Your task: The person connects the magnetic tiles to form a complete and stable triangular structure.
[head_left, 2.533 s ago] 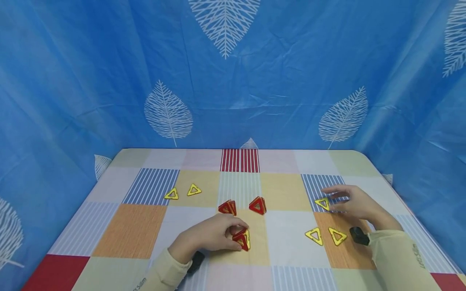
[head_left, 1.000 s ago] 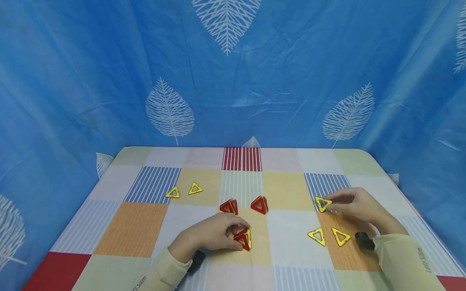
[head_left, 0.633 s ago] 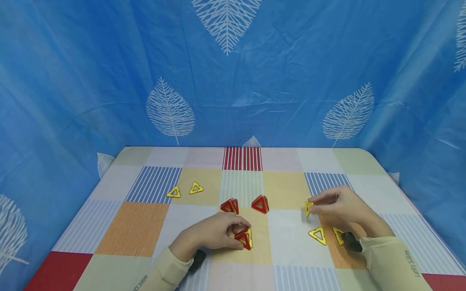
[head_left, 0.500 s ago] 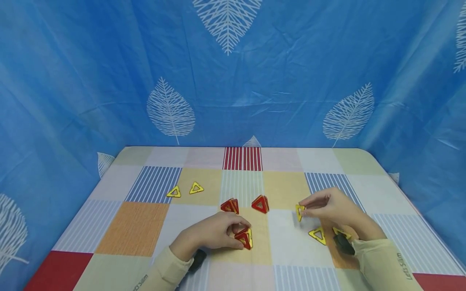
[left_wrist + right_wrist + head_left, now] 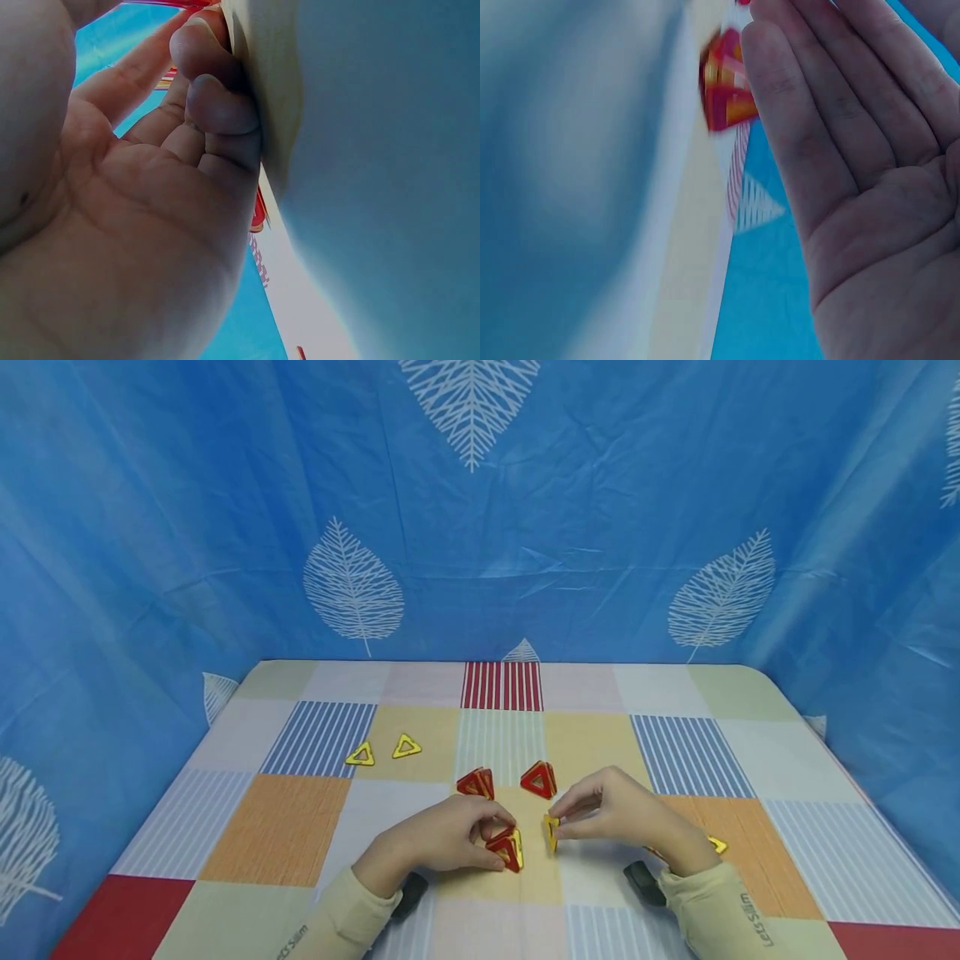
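Observation:
On the checked tablecloth (image 5: pixel 277 827) my left hand (image 5: pixel 491 843) grips a small red and yellow triangle assembly (image 5: pixel 507 850) near the front middle. Just to its right, my right hand (image 5: pixel 558 824) pinches a yellow triangle tile (image 5: pixel 552 832) held upright on edge, a short gap from the assembly. Two red triangle pyramids (image 5: pixel 475 783) (image 5: pixel 540 779) stand just behind the hands. In the left wrist view the left fingers (image 5: pixel 214 97) curl against the cloth. The right wrist view shows the right palm (image 5: pixel 877 195) and a blurred red piece (image 5: pixel 724 90).
Two flat yellow triangles (image 5: pixel 361 754) (image 5: pixel 407 746) lie at the left middle. Another yellow triangle (image 5: pixel 717 844) peeks out behind my right wrist. A blue leaf-print curtain (image 5: pixel 480 527) encloses the table on three sides. Black wrist cameras (image 5: pixel 643 882) (image 5: pixel 411 891) sit under both forearms.
My right hand picked a yellow triangle off the right side of the table and carried it left, up beside the assembly. The left hand has stayed on the assembly.

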Demonstrator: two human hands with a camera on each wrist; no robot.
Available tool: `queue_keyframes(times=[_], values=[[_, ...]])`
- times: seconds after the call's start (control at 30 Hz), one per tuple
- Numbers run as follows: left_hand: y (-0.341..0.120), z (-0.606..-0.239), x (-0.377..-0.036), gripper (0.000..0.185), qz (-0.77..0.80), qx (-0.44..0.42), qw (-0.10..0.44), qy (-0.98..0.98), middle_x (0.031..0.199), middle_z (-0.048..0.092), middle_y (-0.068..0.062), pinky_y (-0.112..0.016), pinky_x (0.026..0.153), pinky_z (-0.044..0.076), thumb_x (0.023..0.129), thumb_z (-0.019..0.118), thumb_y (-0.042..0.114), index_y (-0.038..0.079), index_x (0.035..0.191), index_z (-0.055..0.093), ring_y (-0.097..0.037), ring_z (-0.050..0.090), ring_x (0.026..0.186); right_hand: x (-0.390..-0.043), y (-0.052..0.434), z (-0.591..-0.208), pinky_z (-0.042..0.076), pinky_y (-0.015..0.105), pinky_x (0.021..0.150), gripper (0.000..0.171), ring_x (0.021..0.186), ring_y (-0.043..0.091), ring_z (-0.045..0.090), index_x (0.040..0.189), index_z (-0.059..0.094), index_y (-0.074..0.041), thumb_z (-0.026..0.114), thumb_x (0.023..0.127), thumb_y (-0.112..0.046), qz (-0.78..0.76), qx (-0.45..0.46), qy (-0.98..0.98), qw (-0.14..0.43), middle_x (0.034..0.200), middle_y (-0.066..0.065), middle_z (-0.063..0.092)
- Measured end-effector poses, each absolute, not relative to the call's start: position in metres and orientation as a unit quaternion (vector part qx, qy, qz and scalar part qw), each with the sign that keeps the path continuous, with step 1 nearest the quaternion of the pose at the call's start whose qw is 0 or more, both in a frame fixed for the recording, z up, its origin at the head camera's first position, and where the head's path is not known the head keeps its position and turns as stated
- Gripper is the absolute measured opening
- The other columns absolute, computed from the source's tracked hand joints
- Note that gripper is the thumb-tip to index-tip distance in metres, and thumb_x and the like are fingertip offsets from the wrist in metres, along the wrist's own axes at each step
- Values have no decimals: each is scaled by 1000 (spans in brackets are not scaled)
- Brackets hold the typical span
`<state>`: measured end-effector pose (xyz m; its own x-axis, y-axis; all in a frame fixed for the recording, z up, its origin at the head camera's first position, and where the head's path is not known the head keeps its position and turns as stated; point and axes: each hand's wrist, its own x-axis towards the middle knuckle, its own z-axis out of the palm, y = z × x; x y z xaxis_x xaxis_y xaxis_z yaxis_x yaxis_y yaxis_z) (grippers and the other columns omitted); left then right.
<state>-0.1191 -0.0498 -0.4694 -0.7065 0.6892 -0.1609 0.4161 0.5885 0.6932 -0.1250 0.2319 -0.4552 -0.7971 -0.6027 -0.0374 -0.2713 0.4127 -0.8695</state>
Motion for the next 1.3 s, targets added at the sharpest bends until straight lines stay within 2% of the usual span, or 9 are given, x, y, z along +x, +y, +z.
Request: queue_keyframes(times=[0.43, 0.6, 0.97, 1.3], values=[[-48, -465, -120, 44, 329, 336, 204, 859, 86, 58, 12, -22, 63, 44, 84, 85, 28, 12, 122, 69, -2, 48, 67, -118, 198, -462, 57, 32, 78, 13, 87, 17, 73, 94, 78, -10, 84, 83, -14, -488, -308, 795, 185, 94, -2, 75], [-47, -465, -120, 45, 331, 338, 202, 858, 86, 58, 13, -21, 61, 44, 83, 85, 28, 12, 122, 69, -2, 48, 66, -117, 195, -466, 58, 33, 75, 14, 84, 17, 72, 94, 75, -10, 84, 82, -10, -495, -322, 789, 169, 92, -1, 73], [-48, -465, -120, 43, 337, 330, 207, 857, 82, 58, 12, -21, 59, 44, 83, 85, 28, 13, 120, 70, -2, 49, 63, -114, 192, -469, 57, 31, 73, 17, 80, 12, 70, 90, 74, -15, 87, 80, -18, -465, -326, 810, 146, 88, -7, 71], [-58, -463, -123, 14, 381, 334, 214, 835, 79, 60, 12, -22, 66, 49, 88, 80, 16, 15, 99, 71, -2, 56, 70, -116, 190, -472, 57, 30, 74, 19, 82, 12, 70, 90, 73, -15, 87, 81, -23, -465, -320, 810, 158, 88, -6, 71]])
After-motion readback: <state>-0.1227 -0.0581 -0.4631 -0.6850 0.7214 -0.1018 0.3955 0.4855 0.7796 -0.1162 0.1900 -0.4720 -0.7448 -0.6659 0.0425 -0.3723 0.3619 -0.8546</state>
